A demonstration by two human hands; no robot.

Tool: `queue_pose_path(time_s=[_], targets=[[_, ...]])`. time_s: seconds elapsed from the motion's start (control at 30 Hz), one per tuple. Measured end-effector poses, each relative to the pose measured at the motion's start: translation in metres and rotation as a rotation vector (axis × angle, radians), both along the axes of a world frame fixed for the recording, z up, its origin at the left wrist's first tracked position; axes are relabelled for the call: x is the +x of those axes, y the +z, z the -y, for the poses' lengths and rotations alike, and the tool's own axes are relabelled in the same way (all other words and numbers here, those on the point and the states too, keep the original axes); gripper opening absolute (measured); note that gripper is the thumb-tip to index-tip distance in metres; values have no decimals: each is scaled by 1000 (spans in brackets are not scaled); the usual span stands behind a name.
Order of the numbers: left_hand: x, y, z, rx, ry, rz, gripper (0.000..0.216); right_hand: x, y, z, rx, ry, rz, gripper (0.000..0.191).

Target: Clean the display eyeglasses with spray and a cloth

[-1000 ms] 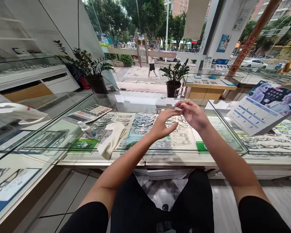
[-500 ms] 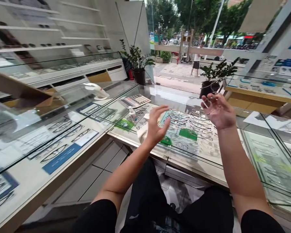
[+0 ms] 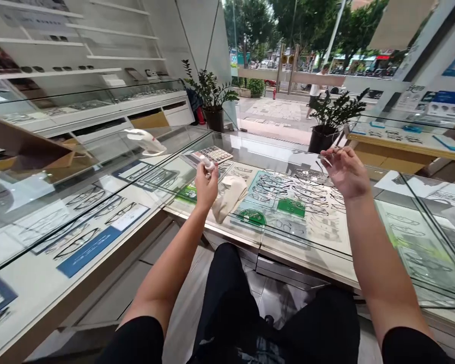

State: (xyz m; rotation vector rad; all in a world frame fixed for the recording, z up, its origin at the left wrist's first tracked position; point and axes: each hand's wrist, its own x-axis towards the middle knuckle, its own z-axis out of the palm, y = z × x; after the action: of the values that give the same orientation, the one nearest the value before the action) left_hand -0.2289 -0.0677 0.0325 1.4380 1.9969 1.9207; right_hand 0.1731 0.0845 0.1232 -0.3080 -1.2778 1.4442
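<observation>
While the cream cloth (image 3: pixel 229 196) lies crumpled on the glass counter (image 3: pixel 303 246), it serves as landmark for all entries below.

Item: white bottle (image 3: pixel 207 162), small. Place: just beyond the cream cloth and to its left. Long axis: the top appears tilted leftward, away from the cloth; most of the body is hidden by the grip, so the full line cannot be told, nor whether the base touches the glass.

Item: left hand (image 3: pixel 206 189). Nearer of the two to the cloth. Fingers closed around the white bottle, thumb on the cloth side.

Item: right hand (image 3: pixel 349 174). Well to the right of the cloth, raised, palm showing. Fingertips pinched together on a thin glasses frame (image 3: pixel 338 148), its outline too fine to trace. From these fingers the bottle lies far to the left, past the cloth.

Adjacent stock: rows of spectacles (image 3: pixel 270 186), right of the cloth; green oval card (image 3: pixel 252 217), just right of its near end.
</observation>
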Motion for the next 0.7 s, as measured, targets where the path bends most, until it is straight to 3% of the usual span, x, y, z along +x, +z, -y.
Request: queue_pose_path(time_s=[0.1, 0.2, 0.27, 0.33, 0.43, 0.57, 0.7], targets=[[39, 34, -34, 56, -233, -35, 41, 4, -3, -7, -24, -49, -20, 44], [91, 67, -77, 46, -554, 50, 44, 3, -8, -13, -36, -46, -31, 47], [125, 84, -103, 33, -715, 154, 43, 2, -12, -15, -41, -37, -24, 46], [154, 94, -124, 31, -864, 328, 57, 2, -14, -17, -49, -29, -9, 44], [180, 97, -144, -10, -1097, 565, 82, 1, -17, -19, -37, -26, 18, 44], [186, 88, -151, -160, -1354, 712, 92, -7, -25, -21, -34, -29, 78, 44], [180, 81, -148, -235, -1398, 723, 96, -17, -35, -20, 23, -59, 180, 46]])
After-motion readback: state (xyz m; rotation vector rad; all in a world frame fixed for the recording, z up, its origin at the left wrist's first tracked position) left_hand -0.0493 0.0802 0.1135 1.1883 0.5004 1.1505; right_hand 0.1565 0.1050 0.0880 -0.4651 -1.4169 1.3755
